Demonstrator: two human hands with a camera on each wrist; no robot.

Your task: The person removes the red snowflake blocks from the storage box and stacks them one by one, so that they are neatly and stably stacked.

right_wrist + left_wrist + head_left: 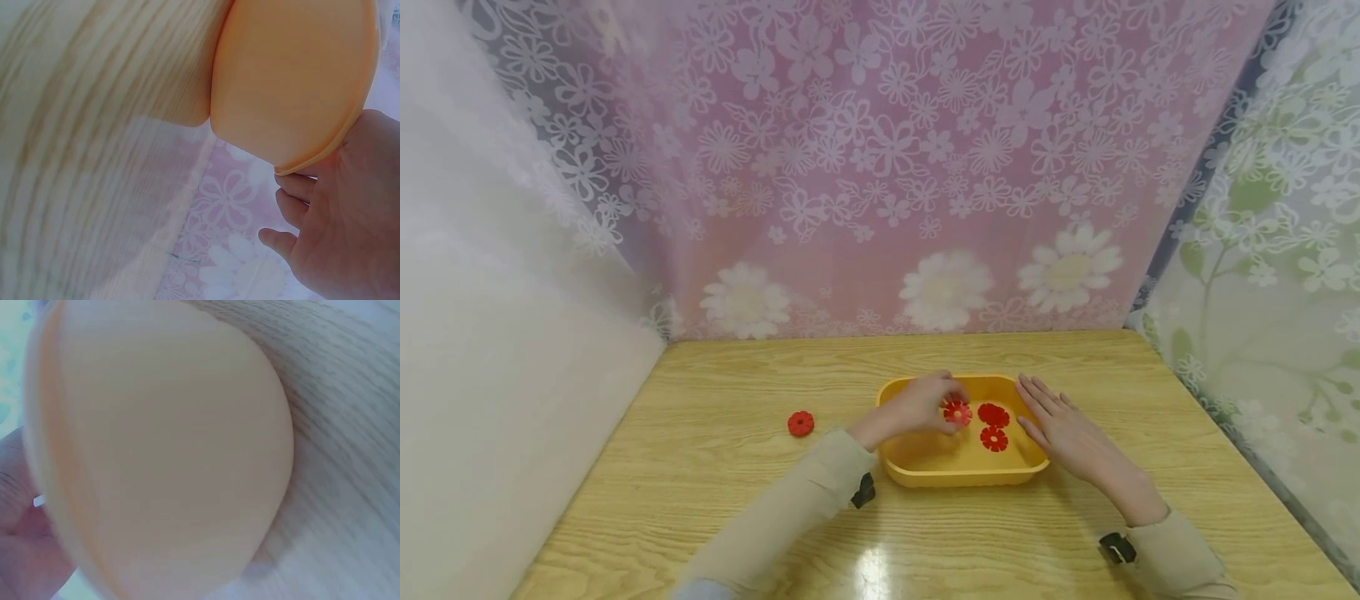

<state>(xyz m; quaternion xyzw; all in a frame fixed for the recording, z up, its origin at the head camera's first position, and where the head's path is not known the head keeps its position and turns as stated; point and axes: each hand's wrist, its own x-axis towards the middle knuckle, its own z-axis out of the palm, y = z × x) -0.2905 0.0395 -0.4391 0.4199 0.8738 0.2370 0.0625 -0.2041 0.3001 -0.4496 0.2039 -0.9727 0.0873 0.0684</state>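
A yellow plastic basin [962,478] stands on the table, and two red flower-shaped discs lie in its right half, a nearer one [994,439] and a farther one [993,415]. My left hand [925,403] reaches over the basin's left rim, with thumb and fingers pinching another red notched disc [957,413]. My right hand [1067,429] rests on the right rim, fingers straight. In the right wrist view, the fingers of that hand [350,206] lie at the basin's edge. The left wrist view shows the basin's outer wall [181,444], which hides most of the left hand [25,531].
One more red disc [801,423] lies on the wooden table [715,467], left of the basin. A pink flowered curtain [880,167] hangs behind the table; a white wall [512,333] bounds the left side and a patterned panel [1262,292] the right.
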